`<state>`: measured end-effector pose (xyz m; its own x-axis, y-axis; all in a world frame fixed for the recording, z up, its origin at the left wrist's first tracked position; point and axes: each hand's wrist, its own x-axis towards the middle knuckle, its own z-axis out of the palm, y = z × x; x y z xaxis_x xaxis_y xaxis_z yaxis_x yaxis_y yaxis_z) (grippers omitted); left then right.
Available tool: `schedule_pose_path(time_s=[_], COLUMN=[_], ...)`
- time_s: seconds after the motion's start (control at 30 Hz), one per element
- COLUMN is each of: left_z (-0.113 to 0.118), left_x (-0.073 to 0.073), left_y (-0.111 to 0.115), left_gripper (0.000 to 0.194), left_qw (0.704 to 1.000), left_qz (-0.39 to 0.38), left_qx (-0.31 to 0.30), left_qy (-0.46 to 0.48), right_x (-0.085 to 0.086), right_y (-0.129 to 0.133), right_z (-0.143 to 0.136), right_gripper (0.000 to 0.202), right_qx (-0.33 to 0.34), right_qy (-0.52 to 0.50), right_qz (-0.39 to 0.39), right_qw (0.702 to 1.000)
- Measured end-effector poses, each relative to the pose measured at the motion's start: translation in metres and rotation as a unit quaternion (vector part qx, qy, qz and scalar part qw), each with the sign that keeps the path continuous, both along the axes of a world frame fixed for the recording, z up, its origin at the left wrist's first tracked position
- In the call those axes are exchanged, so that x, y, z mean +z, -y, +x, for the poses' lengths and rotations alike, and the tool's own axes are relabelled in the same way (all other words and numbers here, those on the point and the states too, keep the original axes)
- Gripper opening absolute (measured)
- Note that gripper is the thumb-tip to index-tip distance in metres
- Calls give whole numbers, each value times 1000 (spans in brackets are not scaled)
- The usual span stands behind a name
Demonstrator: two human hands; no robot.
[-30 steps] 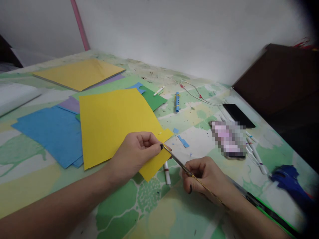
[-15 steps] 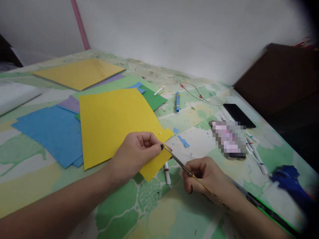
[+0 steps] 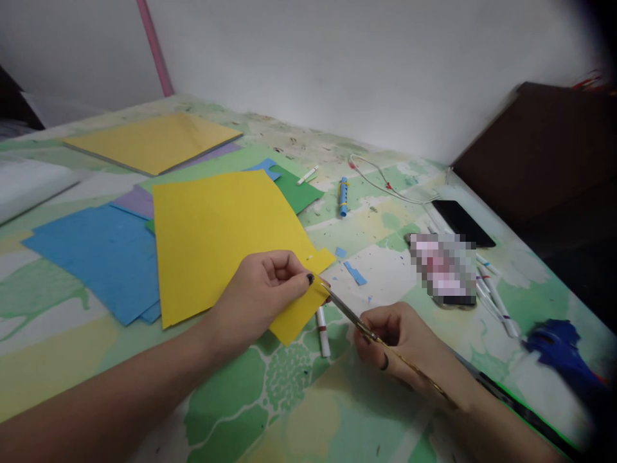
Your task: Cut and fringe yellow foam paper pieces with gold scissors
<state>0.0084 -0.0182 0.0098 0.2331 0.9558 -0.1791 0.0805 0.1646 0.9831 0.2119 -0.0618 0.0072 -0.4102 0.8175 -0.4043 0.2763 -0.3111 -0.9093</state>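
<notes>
Paper piece (image 3: 295, 323) in plain, bright yellow, small and straight-edged, sits at the centre of the head view, at the near right corner of a larger yellow sheet (image 3: 207, 238). The left hand (image 3: 264, 281) pinches it between thumb and fingers, covering its middle. The right hand (image 3: 402, 344) is closed around scissors (image 3: 346, 311), their slim metal blades pointing at the piece, tips at its right edge.

A phone (image 3: 442, 269) at right has its screen masked by pixel squares, so its content is unreadable; any print on the white marker (image 3: 323, 337) below the piece is too small to make out.

The scissors' handles are gold-coloured. Flat, matte blue sheets (image 3: 103, 257) overlap at left. Beyond the hands lie thin blue scraps (image 3: 355, 273) and a blue tube (image 3: 343, 197) with yellow bands. Green leaf shapes pattern the tablecloth (image 3: 226, 411).
</notes>
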Motion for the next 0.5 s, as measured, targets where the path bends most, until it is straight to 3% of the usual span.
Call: schedule_pose_path(time_s=[0.5], left_z=[1], left_x=[3], left_y=[1], left_gripper=[14], left_qw=[1000], left_qz=[0], left_qx=[-13], left_qy=[-22], right_x=[3], right_y=[-1], right_z=[-5], right_gripper=[33], right_qx=[-5], right_qy=[46], right_qz=[-11], right_qw=[999])
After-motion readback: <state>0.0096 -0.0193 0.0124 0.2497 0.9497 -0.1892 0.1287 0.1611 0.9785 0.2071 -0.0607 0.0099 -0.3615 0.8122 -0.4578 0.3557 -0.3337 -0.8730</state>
